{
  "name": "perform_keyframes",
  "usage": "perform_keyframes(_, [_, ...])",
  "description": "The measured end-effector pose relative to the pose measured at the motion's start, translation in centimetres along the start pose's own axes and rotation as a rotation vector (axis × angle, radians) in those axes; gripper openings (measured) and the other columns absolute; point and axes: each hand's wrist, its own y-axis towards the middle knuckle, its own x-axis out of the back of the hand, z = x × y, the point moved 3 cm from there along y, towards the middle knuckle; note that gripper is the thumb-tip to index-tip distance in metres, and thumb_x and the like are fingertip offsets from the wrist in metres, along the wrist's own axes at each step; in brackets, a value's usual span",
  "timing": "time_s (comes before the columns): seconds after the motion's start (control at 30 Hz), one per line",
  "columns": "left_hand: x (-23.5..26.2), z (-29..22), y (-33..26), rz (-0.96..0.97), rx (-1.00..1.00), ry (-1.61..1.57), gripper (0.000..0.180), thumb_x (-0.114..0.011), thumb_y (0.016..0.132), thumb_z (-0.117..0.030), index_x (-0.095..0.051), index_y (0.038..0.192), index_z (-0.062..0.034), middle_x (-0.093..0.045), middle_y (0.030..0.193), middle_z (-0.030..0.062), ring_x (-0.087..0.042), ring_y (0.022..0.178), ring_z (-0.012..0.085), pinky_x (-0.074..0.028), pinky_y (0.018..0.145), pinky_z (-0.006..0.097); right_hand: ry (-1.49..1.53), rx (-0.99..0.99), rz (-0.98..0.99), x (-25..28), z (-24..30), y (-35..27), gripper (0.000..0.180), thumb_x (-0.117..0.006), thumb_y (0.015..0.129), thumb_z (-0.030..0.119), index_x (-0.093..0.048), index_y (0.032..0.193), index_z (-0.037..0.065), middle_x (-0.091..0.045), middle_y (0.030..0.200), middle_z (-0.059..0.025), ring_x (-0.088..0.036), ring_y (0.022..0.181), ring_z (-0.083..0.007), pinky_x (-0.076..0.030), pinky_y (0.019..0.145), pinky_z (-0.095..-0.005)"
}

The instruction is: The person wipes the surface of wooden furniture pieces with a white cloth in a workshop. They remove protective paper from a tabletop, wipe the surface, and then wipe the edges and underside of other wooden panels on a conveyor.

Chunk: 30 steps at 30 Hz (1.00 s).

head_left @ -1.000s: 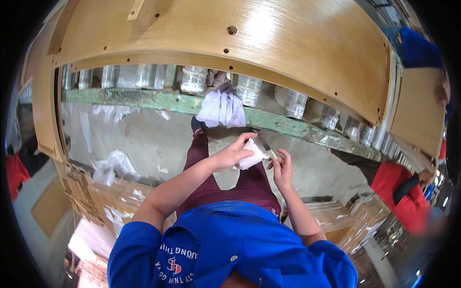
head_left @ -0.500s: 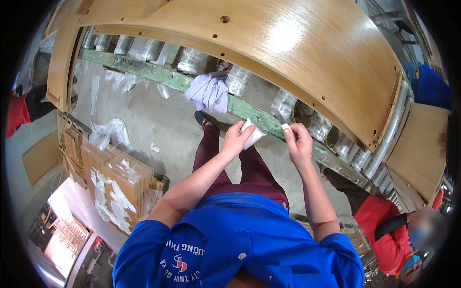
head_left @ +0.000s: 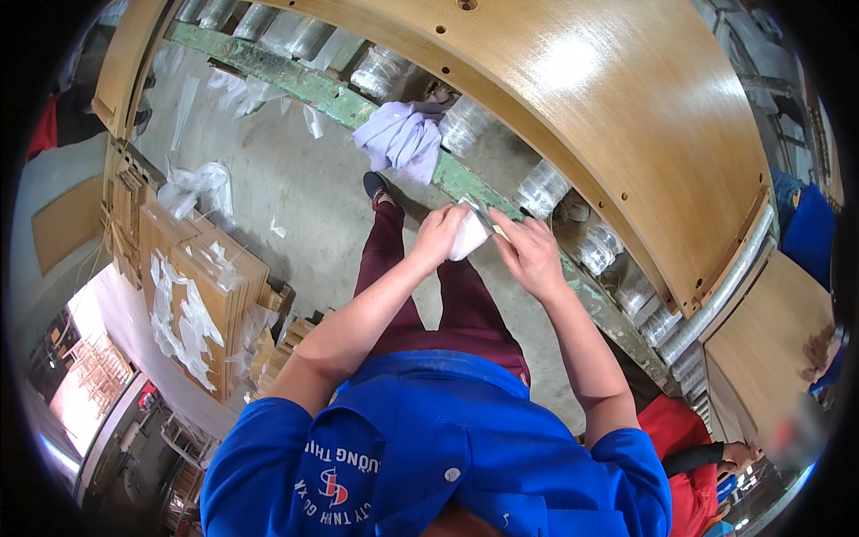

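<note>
My left hand (head_left: 437, 236) grips a white folded pad (head_left: 469, 238), paper or cloth; I cannot tell which. Closed on a thin flat grey blade (head_left: 481, 215) with a pale handle, much like a putty knife, my right hand (head_left: 535, 259) keeps it against the pad's right side. Both hands are close together above my legs, just on my side of the green rail. A large varnished wooden panel (head_left: 573, 107) with dark holes along its edge lies beyond them on the rollers.
A lilac cloth (head_left: 403, 143) hangs over the green rail (head_left: 313, 85). Plastic-wrapped rollers (head_left: 541, 188) run beneath the panel. Stacked cardboard (head_left: 201, 295) with torn white wrap stands at left. At lower right is a co-worker in red (head_left: 680, 456), near another wooden panel (head_left: 752, 313).
My right hand has moved left to the pad, bringing the blade against it. My view has shifted, and the co-worker in red appears lower in the picture.
</note>
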Motion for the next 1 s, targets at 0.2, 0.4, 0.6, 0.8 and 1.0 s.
perform_keyframes(0.2, [0.3,-0.1,0.3,0.005,0.031,0.01,0.041,-0.045,0.087,-0.034,-0.058,0.088,0.0046,-0.058,0.075,0.0091,-0.053,0.067,0.0165,-0.041,0.062,0.029,-0.083,0.044,0.037,-0.6,-0.3,0.3,0.043,-0.066,0.073,0.007,-0.061,0.115,0.013,-0.052,0.063,-0.0012,-0.049,0.061,-0.0193,-0.036,0.056,-0.033])
perform_keyframes(0.4, [0.6,0.0,0.5,0.031,0.01,-0.006,0.035,-0.045,0.088,-0.032,-0.058,0.087,0.0004,-0.055,0.074,0.0037,-0.05,0.064,0.0127,-0.039,0.059,0.027,-0.105,0.045,0.045,-0.7,-0.2,0.4,0.044,-0.066,0.071,0.007,-0.061,0.114,0.013,-0.053,0.063,-0.001,-0.05,0.062,-0.0192,-0.038,0.057,-0.0328])
perform_keyframes(0.6, [0.7,0.3,0.5,0.02,-0.027,-0.01,0.038,-0.044,0.087,-0.033,-0.058,0.09,0.0024,-0.057,0.078,0.0071,-0.052,0.068,0.0155,-0.04,0.062,0.029,-0.117,0.028,0.063,-0.6,0.0,0.4,0.044,-0.066,0.07,0.007,-0.062,0.113,0.013,-0.053,0.063,-0.0007,-0.051,0.063,-0.0189,-0.038,0.057,-0.0332])
perform_keyframes(0.8, [0.6,0.3,0.6,0.032,-0.018,-0.006,0.037,-0.045,0.089,-0.033,-0.058,0.09,0.0018,-0.056,0.079,0.0051,-0.051,0.07,0.0128,-0.04,0.063,0.027,-0.164,0.041,0.018,-1.2,-0.1,0.2,0.045,-0.067,0.067,0.006,-0.062,0.112,0.013,-0.054,0.063,-0.0011,-0.051,0.062,-0.019,-0.038,0.058,-0.0333])
perform_keyframes(1.0, [0.4,0.0,0.4,0.0,-0.026,-0.022,0.042,-0.043,0.088,-0.034,-0.058,0.091,0.0047,-0.059,0.081,0.0099,-0.054,0.072,0.017,-0.041,0.067,0.03,-0.175,0.057,0.021,-1.1,0.1,-0.5,0.042,-0.065,0.066,0.004,-0.062,0.108,0.008,-0.055,0.062,-0.0042,-0.053,0.06,-0.0214,-0.039,0.06,-0.0347])
